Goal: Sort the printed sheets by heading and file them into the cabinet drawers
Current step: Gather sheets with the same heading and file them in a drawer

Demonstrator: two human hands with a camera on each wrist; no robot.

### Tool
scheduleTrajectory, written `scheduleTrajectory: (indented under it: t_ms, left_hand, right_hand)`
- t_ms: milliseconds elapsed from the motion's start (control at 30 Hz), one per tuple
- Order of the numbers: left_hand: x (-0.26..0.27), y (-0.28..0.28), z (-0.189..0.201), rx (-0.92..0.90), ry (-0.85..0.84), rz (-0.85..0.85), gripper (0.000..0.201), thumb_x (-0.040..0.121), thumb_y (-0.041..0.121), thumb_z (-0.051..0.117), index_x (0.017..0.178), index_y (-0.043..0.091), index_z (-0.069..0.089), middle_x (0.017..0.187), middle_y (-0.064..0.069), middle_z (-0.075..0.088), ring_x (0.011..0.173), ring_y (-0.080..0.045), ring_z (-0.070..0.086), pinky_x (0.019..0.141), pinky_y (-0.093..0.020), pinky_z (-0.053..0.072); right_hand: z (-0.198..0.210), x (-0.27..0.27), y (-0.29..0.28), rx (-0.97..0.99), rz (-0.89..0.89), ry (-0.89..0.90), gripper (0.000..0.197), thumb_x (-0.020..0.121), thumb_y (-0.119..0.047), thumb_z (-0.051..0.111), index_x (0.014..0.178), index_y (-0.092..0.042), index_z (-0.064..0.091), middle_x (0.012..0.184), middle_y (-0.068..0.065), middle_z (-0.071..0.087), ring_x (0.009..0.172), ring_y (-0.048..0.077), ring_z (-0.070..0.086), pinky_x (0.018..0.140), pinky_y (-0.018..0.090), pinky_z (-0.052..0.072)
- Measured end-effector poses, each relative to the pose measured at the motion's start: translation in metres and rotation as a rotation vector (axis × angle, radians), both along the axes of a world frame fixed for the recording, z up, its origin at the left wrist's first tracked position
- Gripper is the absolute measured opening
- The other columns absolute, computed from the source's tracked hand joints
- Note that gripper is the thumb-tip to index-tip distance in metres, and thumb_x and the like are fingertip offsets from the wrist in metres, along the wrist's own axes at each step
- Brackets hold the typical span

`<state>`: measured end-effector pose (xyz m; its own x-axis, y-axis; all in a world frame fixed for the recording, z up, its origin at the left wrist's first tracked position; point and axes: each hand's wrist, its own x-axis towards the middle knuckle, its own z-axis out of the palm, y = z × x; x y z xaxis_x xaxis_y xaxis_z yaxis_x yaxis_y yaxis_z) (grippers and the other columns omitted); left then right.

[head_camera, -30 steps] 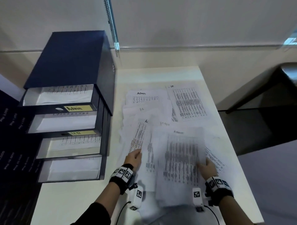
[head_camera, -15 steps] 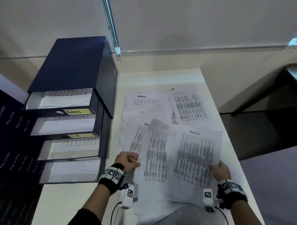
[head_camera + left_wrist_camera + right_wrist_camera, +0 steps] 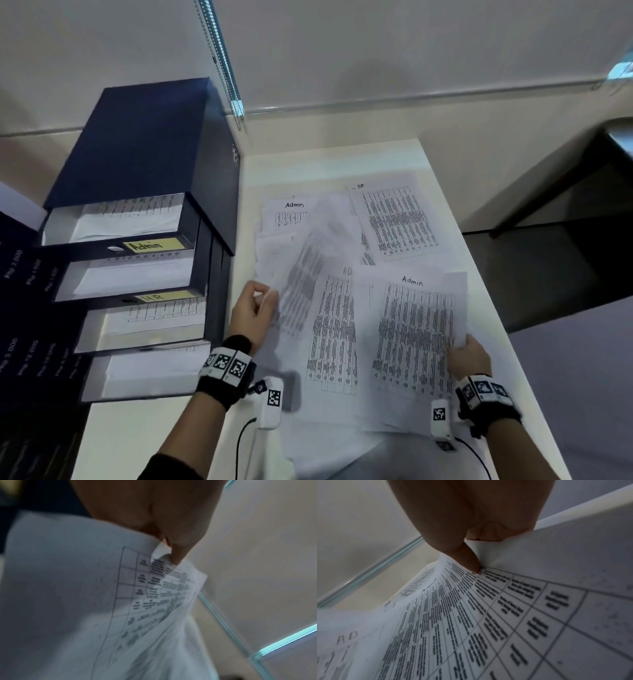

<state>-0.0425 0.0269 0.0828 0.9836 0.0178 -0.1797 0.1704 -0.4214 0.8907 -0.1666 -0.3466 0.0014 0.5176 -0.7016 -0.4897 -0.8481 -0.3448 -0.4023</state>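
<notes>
Several printed sheets lie spread over the white table (image 3: 342,154). My right hand (image 3: 467,356) pinches the lower right edge of a sheet headed "Admin" (image 3: 416,329), which the right wrist view shows as a sheet (image 3: 471,615) held under my thumb (image 3: 469,559). My left hand (image 3: 255,308) pinches the edge of a blurred, lifted sheet (image 3: 301,274) next to the cabinet; the left wrist view shows that sheet (image 3: 85,601) caught between thumb and finger. The dark blue cabinet (image 3: 137,144) stands at the left with several drawers pulled out, one labelled "Admin" (image 3: 152,245), one "HR" (image 3: 159,296).
An "HR" sheet (image 3: 397,219) and another "Admin" sheet (image 3: 291,212) lie farther back on the table. A sheet marked "AD" (image 3: 334,329) lies between my hands. A blind cord (image 3: 222,61) hangs at the wall. The table's right edge drops to a dark floor (image 3: 548,267).
My right hand drew the "Admin" sheet to the right. My left hand closed on a sheet by the cabinet and is lifting it; it now shows blurred.
</notes>
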Motion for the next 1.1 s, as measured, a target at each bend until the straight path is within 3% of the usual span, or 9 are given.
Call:
scheduleTrajectory:
  t_ms: [167,333,567,667,767,833,900,1000,1100]
  left_hand:
    - [0.015,0.003,-0.003,0.046,0.002,0.104,0.011,0.098,0.015,0.055,0.108,0.018,0.054,0.065,0.001,0.054,0.051,-0.014,0.043,0.043,-0.017,0.037]
    - [0.008,0.014,-0.049,0.222,0.253,0.089,0.029,0.098,0.018,0.053,0.127,0.018,0.053,0.089,-0.012,0.065,0.064,-0.024,0.055,0.067,-0.034,0.051]
    - [-0.006,-0.003,-0.053,0.172,0.461,-0.01,0.048,0.098,0.003,0.049,0.144,0.013,0.038,0.141,-0.012,0.049,0.115,-0.032,0.058,0.093,-0.031,0.049]
    - [-0.011,-0.016,-0.049,0.132,0.504,-0.152,0.043,0.096,-0.005,0.046,0.136,0.009,0.043,0.122,0.0,0.053,0.087,-0.017,0.058,0.063,-0.016,0.051]
    - [-0.016,-0.029,-0.051,0.117,0.559,-0.252,0.038,0.088,-0.008,0.047,0.123,0.003,0.054,0.104,-0.007,0.067,0.081,-0.021,0.06,0.067,-0.031,0.054]
    - [-0.023,-0.046,-0.049,0.083,0.629,-0.329,0.017,0.095,0.003,0.045,0.101,0.006,0.06,0.091,-0.005,0.066,0.075,-0.017,0.06,0.076,-0.039,0.055]
    - [-0.032,-0.063,-0.04,0.025,0.685,-0.322,0.035,0.104,0.035,0.038,0.087,0.014,0.06,0.083,-0.001,0.061,0.071,-0.014,0.056,0.083,-0.041,0.054]
    - [-0.04,-0.082,-0.035,-0.092,0.715,-0.265,0.078,0.085,0.083,0.025,0.132,0.028,0.053,0.127,-0.003,0.061,0.115,-0.024,0.058,0.102,-0.041,0.046]
    - [-0.041,-0.085,-0.037,0.022,0.536,-0.299,0.066,0.084,0.065,0.058,0.131,0.019,0.052,0.121,0.001,0.063,0.103,-0.018,0.062,0.098,-0.04,0.051]
  right_hand:
    - [0.0,0.004,0.006,0.056,0.003,-0.034,0.024,0.087,-0.006,0.05,0.11,-0.007,0.059,0.096,0.016,0.062,0.084,0.032,0.056,0.075,0.034,0.044]
    - [0.0,0.005,0.015,0.141,0.023,-0.102,0.021,0.087,-0.006,0.054,0.106,-0.005,0.061,0.096,0.014,0.064,0.085,0.029,0.057,0.079,0.035,0.046]
    - [0.004,0.012,0.033,0.174,0.035,-0.126,0.022,0.089,-0.007,0.054,0.109,-0.008,0.061,0.095,0.013,0.065,0.084,0.027,0.059,0.074,0.031,0.044]
    - [0.004,0.023,0.046,0.223,0.043,-0.151,0.024,0.092,-0.01,0.053,0.115,-0.011,0.06,0.094,0.01,0.067,0.08,0.026,0.063,0.064,0.028,0.048]
    - [0.005,0.035,0.06,0.256,0.078,-0.164,0.023,0.095,-0.012,0.051,0.118,-0.01,0.055,0.097,0.009,0.065,0.075,0.019,0.06,0.053,0.022,0.041]
    - [0.002,0.04,0.07,0.305,0.049,-0.182,0.026,0.095,-0.012,0.052,0.121,-0.008,0.051,0.098,0.009,0.063,0.076,0.019,0.059,0.055,0.026,0.045]
    - [0.002,0.04,0.079,0.344,0.003,-0.185,0.03,0.094,-0.01,0.054,0.122,-0.005,0.046,0.095,0.008,0.059,0.074,0.02,0.058,0.058,0.029,0.047]
    - [-0.005,0.034,0.082,0.364,-0.017,-0.185,0.037,0.091,-0.005,0.057,0.125,-0.003,0.042,0.097,0.01,0.057,0.076,0.024,0.059,0.064,0.036,0.053]
    - [-0.001,0.028,0.078,0.325,0.049,-0.183,0.036,0.089,-0.004,0.058,0.123,-0.007,0.045,0.094,0.008,0.059,0.075,0.024,0.061,0.059,0.031,0.051]
